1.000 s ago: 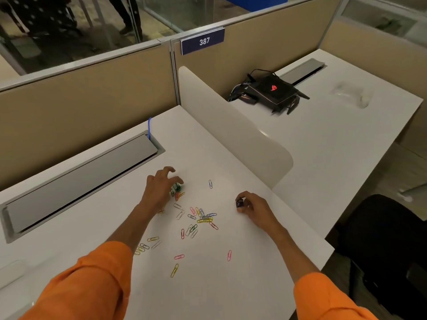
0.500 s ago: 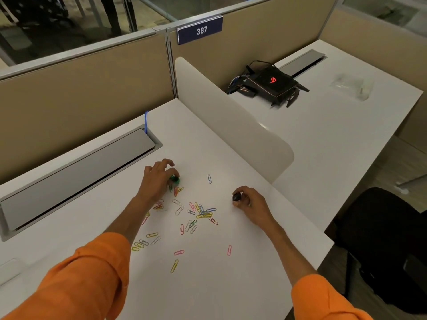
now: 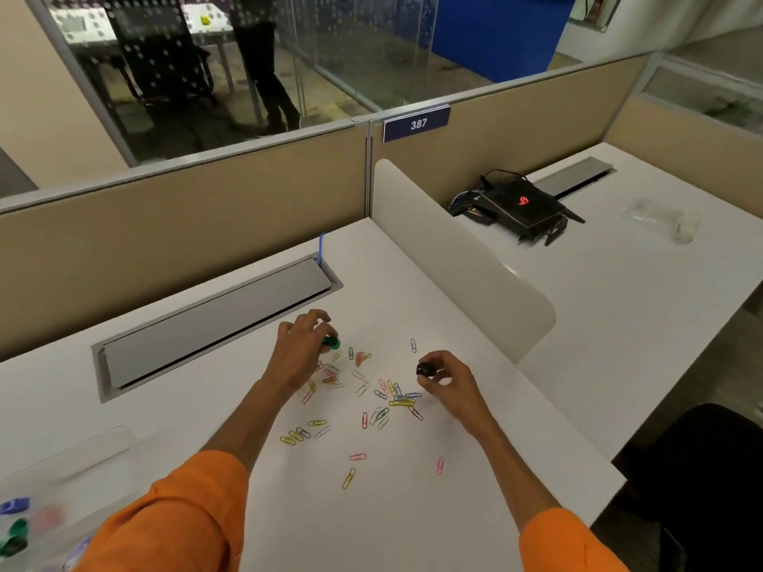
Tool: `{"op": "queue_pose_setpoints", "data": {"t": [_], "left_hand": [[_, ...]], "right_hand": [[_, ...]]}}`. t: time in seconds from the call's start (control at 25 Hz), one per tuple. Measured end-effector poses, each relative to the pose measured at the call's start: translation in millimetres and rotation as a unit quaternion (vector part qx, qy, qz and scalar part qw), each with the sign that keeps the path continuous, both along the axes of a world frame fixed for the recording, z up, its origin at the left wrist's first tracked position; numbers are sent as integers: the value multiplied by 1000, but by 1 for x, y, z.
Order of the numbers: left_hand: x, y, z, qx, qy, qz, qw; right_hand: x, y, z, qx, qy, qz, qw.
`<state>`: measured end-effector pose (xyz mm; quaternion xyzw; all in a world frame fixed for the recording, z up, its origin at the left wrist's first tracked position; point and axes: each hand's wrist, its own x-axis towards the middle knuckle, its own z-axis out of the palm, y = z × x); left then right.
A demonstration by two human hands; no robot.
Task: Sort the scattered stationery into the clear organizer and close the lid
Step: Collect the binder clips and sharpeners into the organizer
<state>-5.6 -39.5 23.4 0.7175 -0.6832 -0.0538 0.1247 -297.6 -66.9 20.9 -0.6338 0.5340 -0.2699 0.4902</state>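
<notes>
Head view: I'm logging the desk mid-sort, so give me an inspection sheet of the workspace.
Surface: white desk, grey tray set in it.
Job's things: paper clips scattered mid-desk; organizer at left edge, blurred, coloured pieces inside.
Clutter: black device and clear plastic item on next desk.
Hands: left hand pinches green clip; right hand pinches black clip.
Cables: blue cable at tray; dark cables by device.
Surroundings: partition, sign 387, chair.

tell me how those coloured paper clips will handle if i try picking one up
The paper clips lie flat on the smooth desk, so they will probably slide before lifting. They look thin and light, unlikely to roll. Where they overlap in the pile, several may come up hooked together.
</notes>
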Motion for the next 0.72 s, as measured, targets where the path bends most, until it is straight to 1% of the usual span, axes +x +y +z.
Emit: {"op": "queue_pose_setpoints", "data": {"t": [0.24,0.4,0.72], "left_hand": [[36,56,16,-9,-2,33,999],[58,99,26,-26,-8,64,998],[123,204,36,-26,-7,149,989]], "right_hand": [[38,29,17,0,-22,37,999],[71,49,27,-14,-14,82,996],[184,108,30,-46,24,157,986]]}}
